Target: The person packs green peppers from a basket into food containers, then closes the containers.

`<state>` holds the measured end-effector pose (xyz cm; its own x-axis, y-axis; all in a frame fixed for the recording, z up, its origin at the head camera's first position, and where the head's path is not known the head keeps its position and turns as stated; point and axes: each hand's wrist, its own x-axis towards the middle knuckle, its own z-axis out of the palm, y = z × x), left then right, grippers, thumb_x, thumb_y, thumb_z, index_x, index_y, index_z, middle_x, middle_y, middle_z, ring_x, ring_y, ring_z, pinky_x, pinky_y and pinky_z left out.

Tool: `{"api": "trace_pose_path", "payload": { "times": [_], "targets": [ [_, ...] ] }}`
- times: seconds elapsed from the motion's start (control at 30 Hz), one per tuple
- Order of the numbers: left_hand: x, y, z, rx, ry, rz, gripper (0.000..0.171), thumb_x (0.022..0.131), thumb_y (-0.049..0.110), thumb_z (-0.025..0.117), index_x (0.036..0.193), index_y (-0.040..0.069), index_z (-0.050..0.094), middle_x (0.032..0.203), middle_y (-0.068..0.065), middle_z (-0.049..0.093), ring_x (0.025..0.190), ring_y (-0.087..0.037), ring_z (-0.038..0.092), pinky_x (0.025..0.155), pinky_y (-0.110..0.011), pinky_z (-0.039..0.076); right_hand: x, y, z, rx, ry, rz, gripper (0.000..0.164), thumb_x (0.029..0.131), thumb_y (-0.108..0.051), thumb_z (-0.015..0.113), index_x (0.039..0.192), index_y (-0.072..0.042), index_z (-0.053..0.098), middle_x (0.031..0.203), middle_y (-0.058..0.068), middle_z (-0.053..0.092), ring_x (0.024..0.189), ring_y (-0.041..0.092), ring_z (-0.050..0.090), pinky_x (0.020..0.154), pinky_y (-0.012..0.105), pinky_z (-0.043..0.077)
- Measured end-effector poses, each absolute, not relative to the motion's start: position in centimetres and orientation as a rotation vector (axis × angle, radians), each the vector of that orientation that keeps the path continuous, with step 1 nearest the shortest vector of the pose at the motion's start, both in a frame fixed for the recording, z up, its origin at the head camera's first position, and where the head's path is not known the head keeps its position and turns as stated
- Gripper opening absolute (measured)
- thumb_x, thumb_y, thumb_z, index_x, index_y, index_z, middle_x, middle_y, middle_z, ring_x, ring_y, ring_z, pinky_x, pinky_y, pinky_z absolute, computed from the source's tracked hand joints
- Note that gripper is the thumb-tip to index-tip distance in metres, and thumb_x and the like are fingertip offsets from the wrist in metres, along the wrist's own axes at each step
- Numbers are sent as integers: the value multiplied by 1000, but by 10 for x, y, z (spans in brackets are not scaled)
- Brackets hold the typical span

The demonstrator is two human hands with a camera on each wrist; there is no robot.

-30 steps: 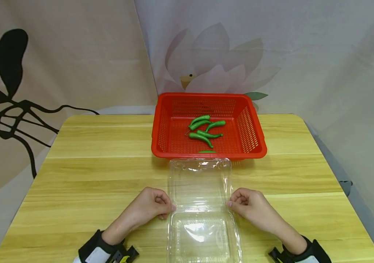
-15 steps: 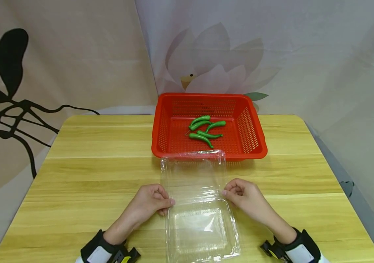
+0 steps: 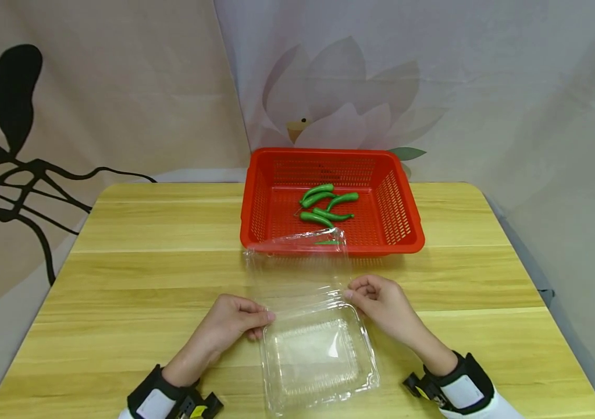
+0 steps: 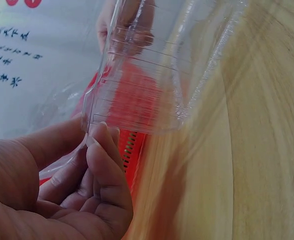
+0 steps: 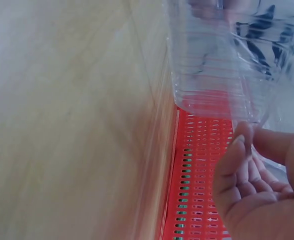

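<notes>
Above tabletop (image 3: 145, 262), left hand (image 3: 234, 319) and right hand (image 3: 381, 301) pinch clear clamshell container (image 3: 318, 355) at opposite hinge ends, likely for balance.

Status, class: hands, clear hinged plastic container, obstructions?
Left hand, right hand: pinching opposite sides. Clear hinged plastic container: open. Red perforated plastic basket: just beyond, possible obstruction.

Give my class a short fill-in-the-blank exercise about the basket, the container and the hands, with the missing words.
1. The basket is coloured ____.
2. The peppers in it are coloured ____.
3. The left hand and the ____ hand pinch opposite sides of the clear container.

Missing words: red; green; right.
</notes>
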<state>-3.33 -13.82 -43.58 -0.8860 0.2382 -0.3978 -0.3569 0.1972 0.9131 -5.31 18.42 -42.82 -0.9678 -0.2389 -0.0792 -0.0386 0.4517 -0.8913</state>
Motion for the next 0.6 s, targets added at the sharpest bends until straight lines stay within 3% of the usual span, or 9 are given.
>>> {"api": "trace_pose_path", "payload": {
  "times": [0.27,0.6],
  "targets": [
    [-33,-144,-435,-115,2004,1764,22,92,12,82,98,-9,77,74,-6,72,63,-15,65,60,-28,60,-58,180,-429,-252,2448,-1571,21,96,-6,76,112,6,69,87,8,71,69,17,66,59,27,59],
    [-32,-150,-435,-147,1996,1821,22,94,9,79,100,-12,77,74,-9,72,62,-14,65,60,-27,60,-58,180,-427,-306,2429,-1582,28,98,-3,74,122,9,67,100,12,74,88,21,73,74,27,62]
  ]
}}
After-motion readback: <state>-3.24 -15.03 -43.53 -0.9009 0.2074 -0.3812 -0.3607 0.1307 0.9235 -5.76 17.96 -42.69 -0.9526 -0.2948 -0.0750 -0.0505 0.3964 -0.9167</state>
